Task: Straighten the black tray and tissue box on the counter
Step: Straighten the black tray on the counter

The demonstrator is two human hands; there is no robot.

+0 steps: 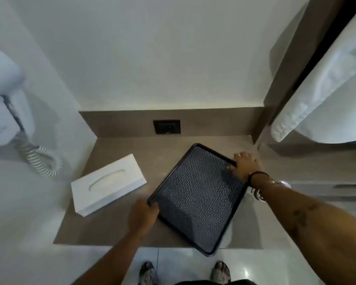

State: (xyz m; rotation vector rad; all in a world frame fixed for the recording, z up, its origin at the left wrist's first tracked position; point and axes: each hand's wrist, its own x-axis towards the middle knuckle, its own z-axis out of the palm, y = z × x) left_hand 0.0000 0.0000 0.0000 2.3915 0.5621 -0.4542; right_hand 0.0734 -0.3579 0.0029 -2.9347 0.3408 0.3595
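**Both hands on skewed tray, tissue box off to the side**

The black tray [197, 196] lay crooked on the brown counter [115, 227], turned approx. diamond-wise w/ one corner pointing to 12 o'clock toward the back wall and the opposite corner at 6 o'clock hanging past the counter's front edge, over the floor tiles. Its inside had a fine repeating pattern; nothing sat in it.

The left hand [143, 215] gripped the tray's corner at 9 o'clock, fingers curled over the rim, thumb side blurred so exact hold couldn't be read beyond that. The right hand [245, 164] clasped the corner at 2–3 o'clock, thumb on the inner surface and fingers wrapped over the outer rim. A ring showed on one finger; dark band and metal bangles on that wrist.

The white tissue box [109, 184] sat at 9–10 o'clock from the tray, near but not touching it, also skewed: long axis running from 8 to 2 o'clock, slot facing up. No hand on it.

A dark wall socket [167, 126] was set in the backsplash at 12 o'clock. A white wall-mounted hair dryer [2, 95] w/ coiled cord hung at far 9–10 o'clock, and white towels [325, 93] hung at 2 o'clock. The person's feet in sandals showed at 6 o'clock on the floor.
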